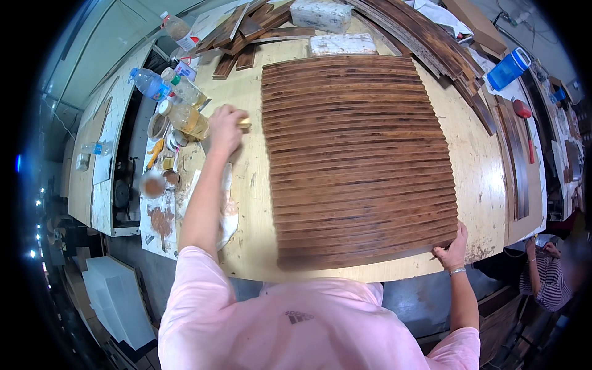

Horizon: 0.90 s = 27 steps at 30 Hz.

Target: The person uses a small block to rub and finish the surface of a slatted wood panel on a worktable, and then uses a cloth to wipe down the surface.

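Note:
A dark brown wooden panel [361, 160] with ridged slats running across it lies flat on the light wooden table [250, 185]. My right hand [454, 250] grips its near right corner, with the thumb over the edge. Left of the panel, my left hand [226, 128] is closed over the table, apart from the panel. A small yellow piece [245, 123] pokes out from its fingers; what kind of thing it is does not show. Close by that hand stands a bottle of yellowish liquid [188, 120].
Several bottles, among them a blue-tinted one [148, 83], crowd the left edge, near a tin of brown stain [153, 184]. Dark wood strips [246, 31] and wrapped white blocks [342, 44] lie at the back. A blue jug [509, 69] is far right; another person [546, 271] is at lower right.

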Each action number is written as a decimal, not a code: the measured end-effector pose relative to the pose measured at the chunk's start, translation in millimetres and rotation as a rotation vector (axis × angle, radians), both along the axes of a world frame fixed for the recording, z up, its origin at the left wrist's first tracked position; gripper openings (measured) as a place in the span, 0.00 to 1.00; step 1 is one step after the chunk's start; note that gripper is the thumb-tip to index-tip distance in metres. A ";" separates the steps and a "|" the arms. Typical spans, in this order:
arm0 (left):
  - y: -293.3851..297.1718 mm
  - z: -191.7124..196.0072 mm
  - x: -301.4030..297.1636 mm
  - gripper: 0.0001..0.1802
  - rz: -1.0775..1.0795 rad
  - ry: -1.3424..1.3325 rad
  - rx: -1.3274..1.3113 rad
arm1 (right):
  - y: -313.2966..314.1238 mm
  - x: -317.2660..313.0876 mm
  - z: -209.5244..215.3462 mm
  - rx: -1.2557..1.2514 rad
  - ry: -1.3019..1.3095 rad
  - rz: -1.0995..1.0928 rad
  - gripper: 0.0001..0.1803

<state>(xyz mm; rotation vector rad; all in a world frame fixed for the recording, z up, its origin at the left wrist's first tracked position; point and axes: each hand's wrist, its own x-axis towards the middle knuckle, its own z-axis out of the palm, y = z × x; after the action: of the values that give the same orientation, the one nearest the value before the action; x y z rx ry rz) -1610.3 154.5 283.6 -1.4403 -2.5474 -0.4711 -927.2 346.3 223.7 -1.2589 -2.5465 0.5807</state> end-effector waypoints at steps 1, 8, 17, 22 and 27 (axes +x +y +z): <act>-5.6 5.2 1.8 0.18 0.062 0.034 -0.006 | -3.0 1.4 -1.0 0.003 -0.001 -0.009 0.68; 25.7 22.6 76.8 0.17 -0.357 -0.212 0.160 | -0.1 5.0 -7.6 -0.004 0.009 -0.056 0.69; 19.4 19.3 90.8 0.17 -0.384 -0.323 0.031 | -1.5 1.8 0.7 0.004 0.010 -0.035 0.67; 89.9 10.1 130.6 0.19 -0.577 -0.310 0.088 | 0.0 6.9 -3.9 0.019 0.010 -0.026 0.65; 182.3 1.7 200.0 0.18 -0.695 -0.336 0.080 | 1.2 6.9 -0.6 0.030 0.032 -0.006 0.64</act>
<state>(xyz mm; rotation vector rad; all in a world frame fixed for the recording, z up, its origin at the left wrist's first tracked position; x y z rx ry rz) -1410.3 336.8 285.3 -2.3684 -2.1289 -0.9663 -920.3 347.5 223.1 -1.2371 -2.5147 0.5542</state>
